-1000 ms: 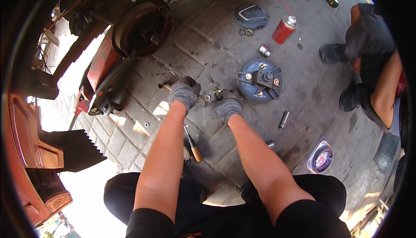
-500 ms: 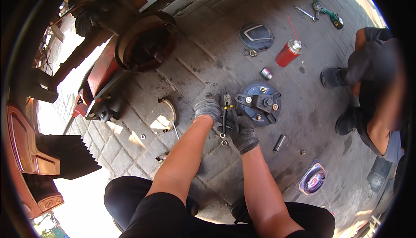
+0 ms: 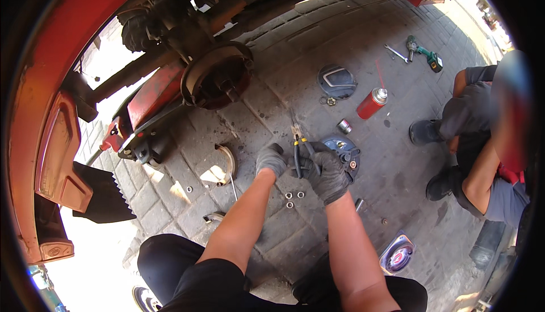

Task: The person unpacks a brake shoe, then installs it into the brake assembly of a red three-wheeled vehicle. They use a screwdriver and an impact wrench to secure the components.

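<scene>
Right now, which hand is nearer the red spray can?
Right. In the picture, the right hand is below and left of the can; the left hand is also lower, but farther left.

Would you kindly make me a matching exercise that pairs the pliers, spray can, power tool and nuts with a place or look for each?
Things
1. Pliers
2. Spray can
3. Power tool
4. Nuts

Place or look
A. Green, lying by a wrench
B. Three, grouped on the paving
C. In the gloved right hand
D. Red with a silver top

Pairs: 1-C; 2-D; 3-A; 4-B
</scene>
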The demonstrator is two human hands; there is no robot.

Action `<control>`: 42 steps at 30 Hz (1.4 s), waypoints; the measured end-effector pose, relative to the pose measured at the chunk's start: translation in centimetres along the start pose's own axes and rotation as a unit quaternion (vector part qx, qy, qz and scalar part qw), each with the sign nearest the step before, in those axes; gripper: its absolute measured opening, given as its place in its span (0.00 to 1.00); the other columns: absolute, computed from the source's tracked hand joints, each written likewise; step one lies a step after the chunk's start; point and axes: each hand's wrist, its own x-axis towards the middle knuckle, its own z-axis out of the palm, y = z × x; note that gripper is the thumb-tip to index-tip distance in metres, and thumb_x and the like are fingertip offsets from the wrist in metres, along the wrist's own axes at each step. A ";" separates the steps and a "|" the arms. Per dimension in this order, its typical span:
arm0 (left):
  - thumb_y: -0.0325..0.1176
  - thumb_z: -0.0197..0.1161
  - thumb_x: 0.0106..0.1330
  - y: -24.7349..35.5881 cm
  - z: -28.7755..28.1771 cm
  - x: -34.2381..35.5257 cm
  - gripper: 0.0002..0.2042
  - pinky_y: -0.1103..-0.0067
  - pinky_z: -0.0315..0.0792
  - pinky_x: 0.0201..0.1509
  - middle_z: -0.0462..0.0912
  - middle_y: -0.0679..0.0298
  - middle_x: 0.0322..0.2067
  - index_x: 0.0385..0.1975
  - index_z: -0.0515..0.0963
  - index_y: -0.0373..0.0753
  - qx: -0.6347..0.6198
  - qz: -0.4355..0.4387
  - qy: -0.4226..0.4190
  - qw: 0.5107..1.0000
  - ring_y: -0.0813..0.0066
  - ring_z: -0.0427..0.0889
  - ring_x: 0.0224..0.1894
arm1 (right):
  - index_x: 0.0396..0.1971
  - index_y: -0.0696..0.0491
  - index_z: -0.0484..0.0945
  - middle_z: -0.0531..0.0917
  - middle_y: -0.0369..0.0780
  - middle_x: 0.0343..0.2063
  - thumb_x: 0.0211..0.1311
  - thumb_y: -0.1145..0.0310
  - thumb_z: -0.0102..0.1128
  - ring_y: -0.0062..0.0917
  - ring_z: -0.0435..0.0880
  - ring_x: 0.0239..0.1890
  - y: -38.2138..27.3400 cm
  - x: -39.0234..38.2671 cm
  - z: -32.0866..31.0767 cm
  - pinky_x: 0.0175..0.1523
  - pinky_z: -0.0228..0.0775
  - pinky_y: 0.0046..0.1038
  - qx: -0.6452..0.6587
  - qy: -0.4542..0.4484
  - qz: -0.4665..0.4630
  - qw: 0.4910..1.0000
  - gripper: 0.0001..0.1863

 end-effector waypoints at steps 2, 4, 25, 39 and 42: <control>0.33 0.58 0.61 -0.1 -1.1 0.3 0.11 0.67 0.78 0.34 0.82 0.57 0.31 0.42 0.75 0.38 -0.315 -0.073 0.006 0.946 0.61 0.82 0.32 | 0.47 0.60 0.73 0.82 0.44 0.38 0.55 0.58 0.59 0.35 0.84 0.36 -2.1 0.1 1.3 0.39 0.78 0.38 -0.027 -0.011 0.021 0.999 0.25; 0.27 0.56 0.61 0.6 -2.3 -0.1 0.09 0.71 0.77 0.29 0.80 0.60 0.29 0.40 0.75 0.39 -0.549 -0.066 0.052 0.832 0.67 0.80 0.28 | 0.45 0.59 0.75 0.82 0.44 0.38 0.56 0.57 0.57 0.37 0.84 0.37 -4.5 0.7 2.9 0.37 0.78 0.37 -0.085 0.015 0.078 0.993 0.23; 0.23 0.55 0.65 5.9 -10.2 -6.5 0.05 0.74 0.82 0.29 0.80 0.60 0.30 0.39 0.74 0.36 -0.767 0.082 0.043 0.635 0.71 0.81 0.26 | 0.36 0.53 0.79 0.81 0.35 0.26 0.63 0.60 0.58 0.18 0.78 0.24 -10.2 -3.0 9.5 0.26 0.69 0.22 -0.285 0.005 0.070 0.956 0.11; 0.23 0.55 0.64 6.4 -10.0 -6.7 0.06 0.72 0.82 0.33 0.80 0.60 0.31 0.38 0.75 0.38 -0.749 0.084 0.066 0.654 0.70 0.80 0.29 | 0.43 0.61 0.76 0.82 0.42 0.35 0.63 0.65 0.54 0.26 0.83 0.33 -10.2 -2.7 8.3 0.36 0.79 0.28 -0.362 -0.021 0.055 0.930 0.15; 0.23 0.55 0.64 6.5 -10.0 -6.7 0.06 0.71 0.82 0.34 0.80 0.61 0.31 0.38 0.75 0.38 -0.749 0.077 0.072 0.654 0.70 0.80 0.30 | 0.43 0.61 0.76 0.82 0.42 0.35 0.63 0.65 0.54 0.26 0.83 0.33 -10.3 -2.6 8.2 0.36 0.79 0.28 -0.361 -0.026 0.056 0.931 0.15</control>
